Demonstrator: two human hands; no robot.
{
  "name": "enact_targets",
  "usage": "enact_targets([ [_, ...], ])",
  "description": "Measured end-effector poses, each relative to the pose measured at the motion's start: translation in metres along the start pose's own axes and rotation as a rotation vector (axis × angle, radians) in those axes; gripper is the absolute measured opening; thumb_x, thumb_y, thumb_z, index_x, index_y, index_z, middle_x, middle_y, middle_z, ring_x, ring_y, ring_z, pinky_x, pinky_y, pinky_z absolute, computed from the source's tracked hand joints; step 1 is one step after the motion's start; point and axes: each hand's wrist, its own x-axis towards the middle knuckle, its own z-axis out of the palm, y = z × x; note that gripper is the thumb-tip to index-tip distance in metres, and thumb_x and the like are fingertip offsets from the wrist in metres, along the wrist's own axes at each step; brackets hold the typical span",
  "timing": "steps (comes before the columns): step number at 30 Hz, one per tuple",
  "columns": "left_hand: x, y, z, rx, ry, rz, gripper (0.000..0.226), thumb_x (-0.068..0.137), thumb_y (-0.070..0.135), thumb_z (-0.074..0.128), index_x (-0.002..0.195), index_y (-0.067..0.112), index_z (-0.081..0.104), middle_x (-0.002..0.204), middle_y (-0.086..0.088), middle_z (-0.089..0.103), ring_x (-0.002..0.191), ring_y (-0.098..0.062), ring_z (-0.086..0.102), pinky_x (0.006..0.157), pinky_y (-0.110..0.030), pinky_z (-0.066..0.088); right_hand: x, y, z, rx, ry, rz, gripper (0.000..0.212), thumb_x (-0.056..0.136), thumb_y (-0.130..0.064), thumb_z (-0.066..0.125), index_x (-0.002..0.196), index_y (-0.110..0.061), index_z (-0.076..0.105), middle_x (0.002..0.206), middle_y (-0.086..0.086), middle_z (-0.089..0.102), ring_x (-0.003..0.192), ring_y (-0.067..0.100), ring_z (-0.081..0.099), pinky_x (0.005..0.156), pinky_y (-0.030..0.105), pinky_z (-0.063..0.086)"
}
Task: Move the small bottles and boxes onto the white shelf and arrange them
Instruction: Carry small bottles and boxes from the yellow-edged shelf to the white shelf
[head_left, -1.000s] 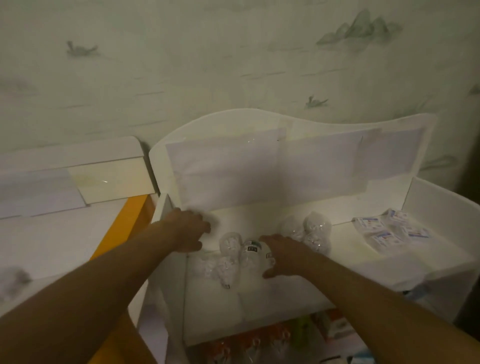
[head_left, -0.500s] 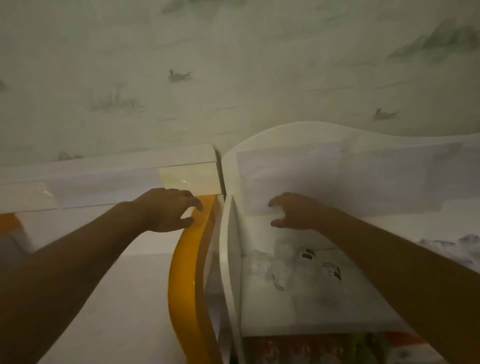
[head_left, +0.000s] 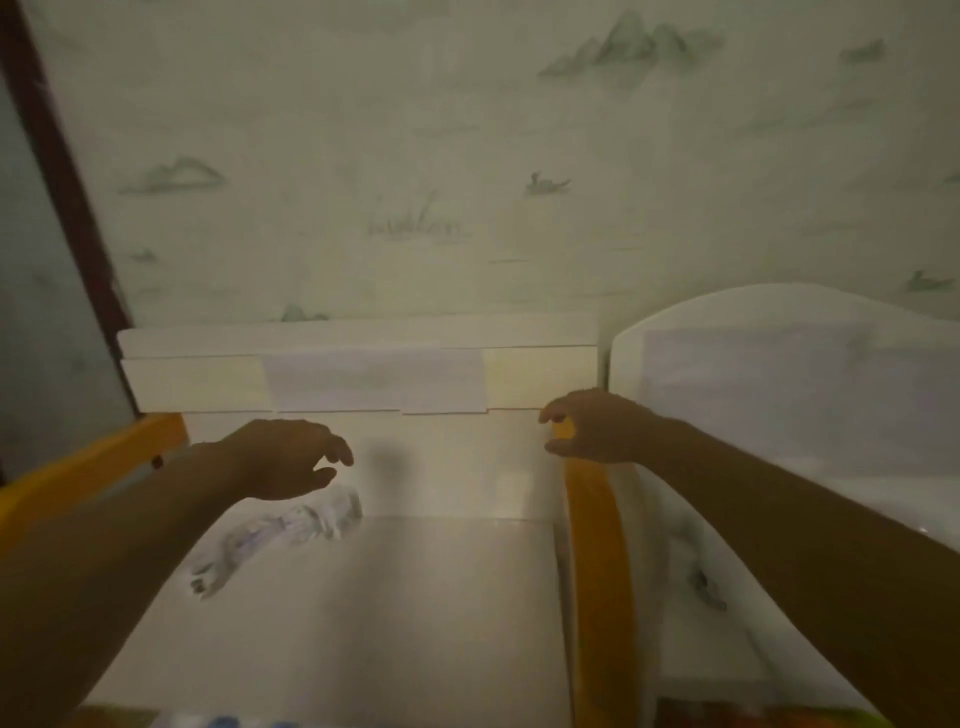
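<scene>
Both hands have swung left off the curved-back white shelf (head_left: 779, 364), which now sits right of the orange-edged white tray (head_left: 363, 597). Over that tray, the left hand (head_left: 283, 460) hovers above blurred clear-wrapped small bottles (head_left: 291, 530), fingers loosely spread, empty; the right hand (head_left: 592, 428) hangs near its right rim, fingers half-curled, empty. In this dimness, a hasty grab could scatter bottles.

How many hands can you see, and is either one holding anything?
2. The left hand hovers over blurred clear packets; the right hand hangs by the yellow rail. Neither holds anything.
</scene>
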Motion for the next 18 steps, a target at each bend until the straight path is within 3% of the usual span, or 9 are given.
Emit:
enact_targets([
  [3, -0.019, -0.052, 0.028, -0.069, -0.038, -0.032, 0.032, 0.097, 0.039, 0.046, 0.129, 0.045, 0.048, 0.130, 0.017, 0.053, 0.113, -0.005, 0.053, 0.097, -0.027, 0.046, 0.018, -0.052, 0.007, -0.004, -0.009, -0.021, 0.046, 0.090, -0.042, 0.062, 0.132, -0.023, 0.054, 0.132, 0.000, 0.057, 0.121, 0.020, 0.052, 0.100, 0.032, 0.042],
  [10, -0.052, -0.127, 0.084, -0.178, -0.113, -0.034, 0.037, 0.096, 0.042, 0.049, 0.133, 0.038, 0.047, 0.136, 0.011, 0.051, 0.115, -0.008, 0.053, 0.097, -0.022, 0.044, 0.063, -0.148, 0.046, -0.065, -0.100, -0.068, 0.049, 0.091, -0.044, 0.060, 0.135, -0.025, 0.051, 0.134, 0.000, 0.056, 0.122, 0.019, 0.051, 0.099, 0.031, 0.041],
  [18, -0.050, -0.180, 0.159, -0.232, -0.181, -0.091, 0.056, 0.093, 0.044, 0.055, 0.144, 0.033, 0.035, 0.151, 0.008, 0.038, 0.134, -0.013, 0.040, 0.108, -0.026, 0.034, 0.144, -0.205, 0.104, -0.094, -0.198, -0.143, 0.053, 0.091, -0.046, 0.059, 0.138, -0.029, 0.045, 0.139, -0.001, 0.052, 0.129, 0.021, 0.046, 0.106, 0.039, 0.039],
])
